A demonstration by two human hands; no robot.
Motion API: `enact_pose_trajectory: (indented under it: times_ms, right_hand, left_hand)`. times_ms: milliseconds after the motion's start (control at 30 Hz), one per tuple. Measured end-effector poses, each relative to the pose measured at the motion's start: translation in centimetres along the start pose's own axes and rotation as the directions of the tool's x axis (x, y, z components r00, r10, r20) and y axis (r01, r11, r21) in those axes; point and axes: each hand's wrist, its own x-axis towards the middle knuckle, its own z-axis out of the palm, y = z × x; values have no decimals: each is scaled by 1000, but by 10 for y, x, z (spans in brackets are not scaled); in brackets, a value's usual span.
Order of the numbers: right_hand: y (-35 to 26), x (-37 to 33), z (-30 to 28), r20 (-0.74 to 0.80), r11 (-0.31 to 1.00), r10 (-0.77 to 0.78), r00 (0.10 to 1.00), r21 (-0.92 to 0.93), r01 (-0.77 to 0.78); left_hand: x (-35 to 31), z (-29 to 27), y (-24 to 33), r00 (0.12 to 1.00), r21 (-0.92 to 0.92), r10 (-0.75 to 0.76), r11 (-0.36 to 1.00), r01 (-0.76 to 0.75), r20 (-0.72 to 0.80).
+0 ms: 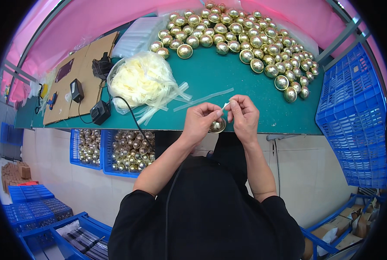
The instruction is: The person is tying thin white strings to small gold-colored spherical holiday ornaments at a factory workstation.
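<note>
Your left hand [199, 122] and right hand [245, 118] pinch a pale strip [225, 105] between them, a gold ball [218, 126] just below.

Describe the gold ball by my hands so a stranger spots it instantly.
Along the near edge of the green tabletop, find the left hand and right hand. The gold ball is between them, alone, unlike the heaped balls farther back.

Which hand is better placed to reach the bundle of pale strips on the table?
Probably the left hand: the bundle of pale strips lies beyond it to the left, while the right hand is farther across. Both seem occupied with a white piece.
</note>
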Motion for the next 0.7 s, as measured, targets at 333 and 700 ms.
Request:
enact_pose_trajectory:
  times_ms: [333, 700]
  right_hand:
    - [-3, -2, 4, 120, 975, 111, 987, 177, -131]
    - [6, -12, 16, 135, 971, 188, 973, 127, -205]
  left_hand:
    - [-11, -9, 11, 1000, -52, 11, 999, -12, -22]
    - [-31, -19, 13, 1000, 44, -11, 999, 11, -12]
